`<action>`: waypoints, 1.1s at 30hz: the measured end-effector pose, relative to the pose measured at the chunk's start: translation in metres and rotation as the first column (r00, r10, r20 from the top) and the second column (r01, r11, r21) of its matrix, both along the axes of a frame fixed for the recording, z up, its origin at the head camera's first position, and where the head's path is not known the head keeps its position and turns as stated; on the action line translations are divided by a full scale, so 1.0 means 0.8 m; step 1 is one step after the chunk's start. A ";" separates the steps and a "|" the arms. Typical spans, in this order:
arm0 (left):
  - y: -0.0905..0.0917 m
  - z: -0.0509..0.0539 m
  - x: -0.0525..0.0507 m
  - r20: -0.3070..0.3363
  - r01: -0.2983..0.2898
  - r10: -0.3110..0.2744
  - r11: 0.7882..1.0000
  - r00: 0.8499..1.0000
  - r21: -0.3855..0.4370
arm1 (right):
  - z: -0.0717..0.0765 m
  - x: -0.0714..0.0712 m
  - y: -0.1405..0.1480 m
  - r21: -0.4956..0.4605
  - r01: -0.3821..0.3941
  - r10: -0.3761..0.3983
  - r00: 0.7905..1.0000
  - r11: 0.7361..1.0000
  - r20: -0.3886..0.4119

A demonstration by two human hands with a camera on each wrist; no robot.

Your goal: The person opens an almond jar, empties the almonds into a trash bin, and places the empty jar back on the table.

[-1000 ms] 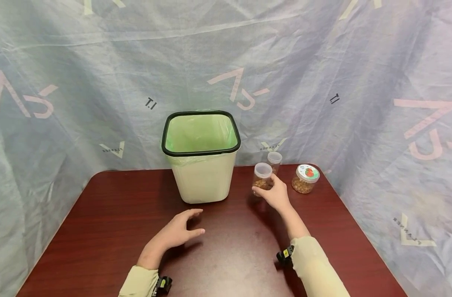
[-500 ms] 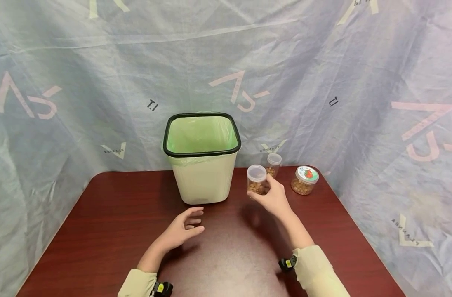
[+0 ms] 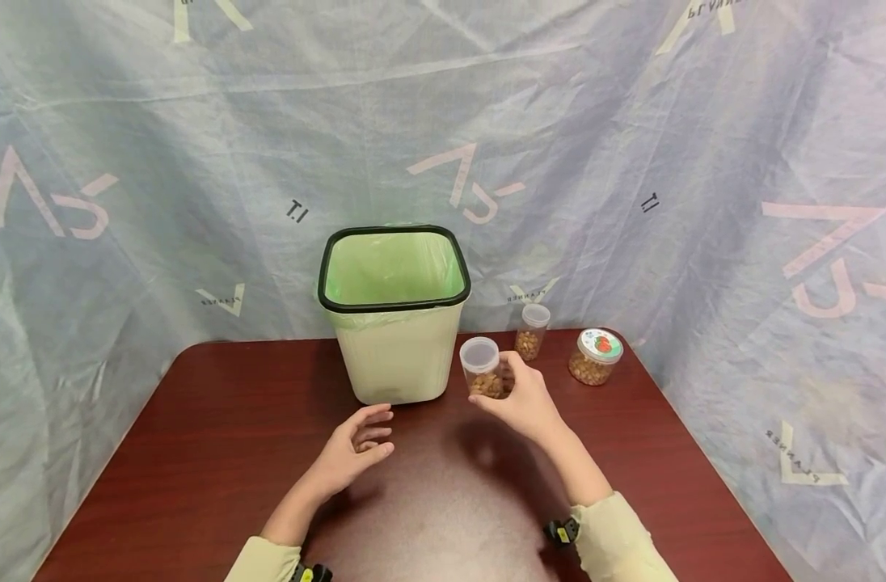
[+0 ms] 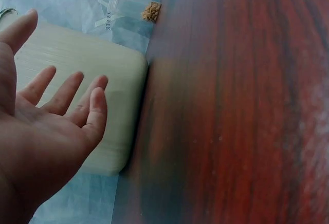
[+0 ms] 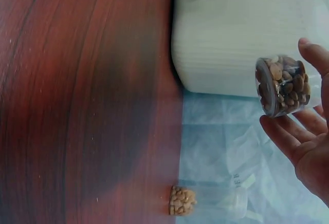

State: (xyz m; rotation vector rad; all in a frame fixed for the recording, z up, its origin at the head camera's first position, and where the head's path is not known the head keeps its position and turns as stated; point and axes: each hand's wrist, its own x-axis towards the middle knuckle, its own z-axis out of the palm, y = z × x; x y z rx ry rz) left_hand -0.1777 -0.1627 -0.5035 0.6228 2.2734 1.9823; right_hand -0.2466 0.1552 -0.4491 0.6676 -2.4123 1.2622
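My right hand (image 3: 525,402) grips a clear plastic jar (image 3: 483,370) between thumb and fingers, lifted off the table. The jar has a translucent white lid, and brown nuts or beans fill its lower part, plain in the right wrist view (image 5: 287,85). My left hand (image 3: 350,453) hovers over the table in front of the bin, its fingers loosely bent and nothing in them. Behind the hands stands a cream bin (image 3: 395,356) with a black rim and a green liner. A narrower lidded jar (image 3: 532,333), partly filled with similar pieces, stands near the back edge.
Right of the narrow jar sits a low round jar (image 3: 594,357) with a tomato-like picture on its lid. Everything rests on a dark red wooden table (image 3: 225,453). A grey printed cloth (image 3: 596,162) hangs behind and along the sides.
The right hand has raised the jar and carried it left, away from the narrow jar and toward the bin. The left hand has hardly moved.
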 end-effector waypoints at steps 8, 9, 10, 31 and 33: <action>0.010 0.037 0.003 -0.108 -0.038 0.038 0.999 0.993 0.006 | 0.002 0.002 -0.015 0.061 -0.056 0.059 0.997 0.997 -0.058; 0.012 0.042 0.005 -0.116 -0.044 0.044 0.999 0.992 0.009 | 0.000 0.002 -0.017 0.076 -0.057 0.061 0.996 0.996 -0.061; 0.012 0.047 0.007 -0.132 -0.052 0.052 0.999 0.990 0.006 | -0.003 0.004 -0.018 0.089 -0.058 0.064 0.996 0.994 -0.066; 0.003 0.071 -0.004 -0.535 -0.268 0.119 0.940 0.836 -0.210 | -0.001 0.029 -0.046 0.287 -0.075 0.140 0.968 0.955 -0.211; 0.005 0.077 -0.005 -0.538 -0.260 0.100 0.938 0.837 -0.230 | 0.001 0.027 -0.047 0.318 -0.066 0.144 0.963 0.946 -0.228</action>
